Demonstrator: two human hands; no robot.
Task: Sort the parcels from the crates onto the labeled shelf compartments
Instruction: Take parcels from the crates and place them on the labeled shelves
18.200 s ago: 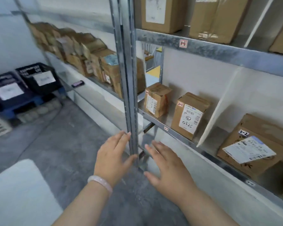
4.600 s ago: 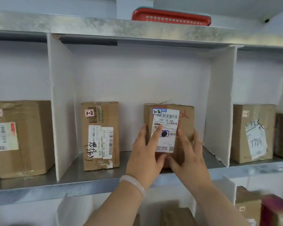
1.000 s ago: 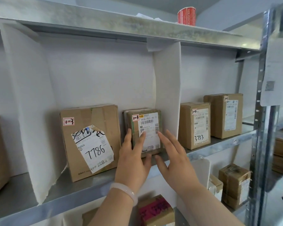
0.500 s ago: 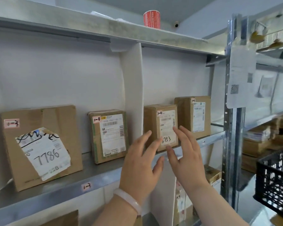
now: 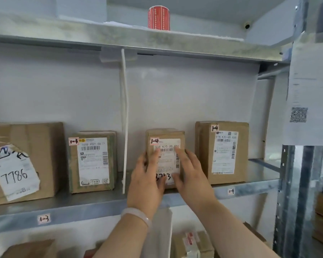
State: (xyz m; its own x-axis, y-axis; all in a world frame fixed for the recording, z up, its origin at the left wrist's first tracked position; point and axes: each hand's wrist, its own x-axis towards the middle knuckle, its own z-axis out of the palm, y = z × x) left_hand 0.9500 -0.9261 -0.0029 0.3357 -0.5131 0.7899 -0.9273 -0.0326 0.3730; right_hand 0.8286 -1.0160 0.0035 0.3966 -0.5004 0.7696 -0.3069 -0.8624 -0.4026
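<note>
A grey metal shelf [image 5: 86, 207] ran along a white wall. Its front lip carried a 1-3 label [image 5: 43, 219] and a 1-4 label [image 5: 231, 191], and a thin white divider [image 5: 125, 118] stood between the 2 compartments.

The small parcel [image 5: 166, 135], tagged 1-4, stood upright near the front edge of the 1-4 compartment, just right of the divider and apart from the taller parcel [image 5: 224, 151] on its right. The left hand [image 5: 147, 181] and right hand [image 5: 192, 175] lay flat on its front face, fingers nearly straight and pressing rather than curled round it. The left thumb rested along the box's left edge.

The likely step was squaring or pushing the box back.

- Flat palms give no real hold, so an uneven push could twist the box or tip it backward.
- If it slid left it could knock the flimsy divider, which already looked bowed, toward the 1-3 parcel [image 5: 92, 162].
- If left close to the lip, the box could be brushed off as the arms were drawn away.
</note>
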